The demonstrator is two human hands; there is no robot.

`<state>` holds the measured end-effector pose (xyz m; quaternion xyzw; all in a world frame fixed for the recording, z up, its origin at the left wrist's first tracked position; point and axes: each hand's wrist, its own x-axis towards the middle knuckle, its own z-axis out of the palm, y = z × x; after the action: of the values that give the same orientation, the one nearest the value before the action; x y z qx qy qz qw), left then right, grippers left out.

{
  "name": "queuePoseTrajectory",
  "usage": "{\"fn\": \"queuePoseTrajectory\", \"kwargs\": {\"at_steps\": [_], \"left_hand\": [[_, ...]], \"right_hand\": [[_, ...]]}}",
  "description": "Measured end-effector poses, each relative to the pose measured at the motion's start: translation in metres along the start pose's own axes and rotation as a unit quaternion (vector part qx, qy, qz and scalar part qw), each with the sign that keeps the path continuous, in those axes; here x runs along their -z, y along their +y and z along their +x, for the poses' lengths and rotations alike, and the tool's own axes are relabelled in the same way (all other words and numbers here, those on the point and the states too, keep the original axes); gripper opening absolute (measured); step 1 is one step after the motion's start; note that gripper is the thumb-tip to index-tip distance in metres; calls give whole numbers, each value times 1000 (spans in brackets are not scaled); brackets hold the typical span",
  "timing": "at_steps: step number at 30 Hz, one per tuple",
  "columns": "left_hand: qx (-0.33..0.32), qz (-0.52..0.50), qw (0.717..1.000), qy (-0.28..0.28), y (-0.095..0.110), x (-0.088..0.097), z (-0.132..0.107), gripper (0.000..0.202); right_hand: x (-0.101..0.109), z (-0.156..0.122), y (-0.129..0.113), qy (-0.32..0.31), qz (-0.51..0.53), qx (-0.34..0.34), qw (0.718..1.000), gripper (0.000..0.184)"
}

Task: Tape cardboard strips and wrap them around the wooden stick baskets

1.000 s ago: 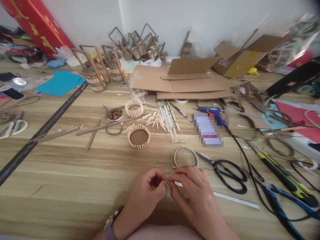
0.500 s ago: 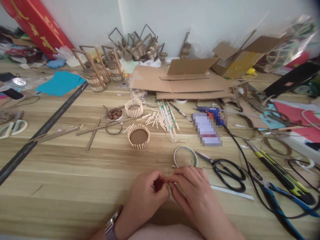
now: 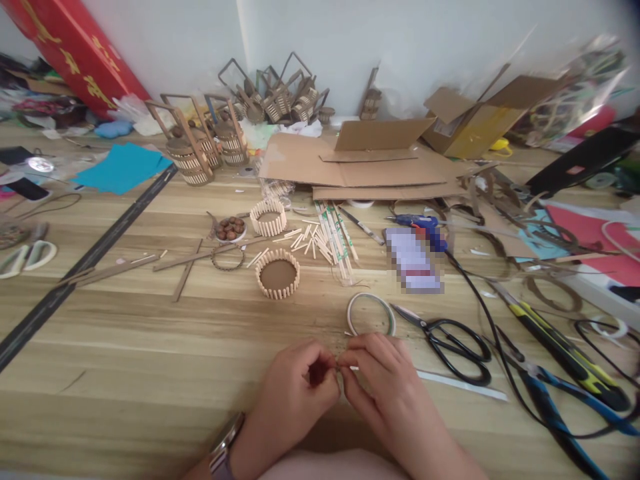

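Low in the middle of the view, my left hand (image 3: 295,387) and my right hand (image 3: 383,383) meet fingertip to fingertip over the wooden floor (image 3: 150,360). Both pinch a tiny piece between thumbs and forefingers; it is too small to name. A watch sits on my left wrist. Just beyond my right hand lies a roll of white tape (image 3: 371,313), and a white strip (image 3: 460,385) runs out from under that hand. Black scissors (image 3: 450,341) lie to the right.
Two small stick-walled round baskets (image 3: 277,272) (image 3: 269,216), loose sticks (image 3: 330,237) and a dish of beads (image 3: 230,229) lie ahead. A blue glue gun (image 3: 420,223) with black cord, a yellow knife (image 3: 565,350) and blue pliers (image 3: 550,400) crowd the right. Cardboard sheets (image 3: 360,167) and finished baskets (image 3: 193,150) line the back.
My hands have drawn slightly closer together and nearer to me, still pinching the tiny piece. Nothing else on the floor has moved.
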<state>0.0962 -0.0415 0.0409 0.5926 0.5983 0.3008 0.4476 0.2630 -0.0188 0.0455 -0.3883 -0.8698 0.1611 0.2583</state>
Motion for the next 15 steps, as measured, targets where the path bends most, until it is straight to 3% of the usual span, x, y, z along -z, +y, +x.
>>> {"fn": "queuePoseTrajectory", "kwargs": {"at_steps": [6,15], "left_hand": [[-6,-19,1000,6,-2,1,-1,8],[-10,-33,999,9,-1,0,-2,8]], "right_hand": [[-5,0,0,17,85,-50,995,17],[-7,2,-2,46,126,-85,987,15]]}}
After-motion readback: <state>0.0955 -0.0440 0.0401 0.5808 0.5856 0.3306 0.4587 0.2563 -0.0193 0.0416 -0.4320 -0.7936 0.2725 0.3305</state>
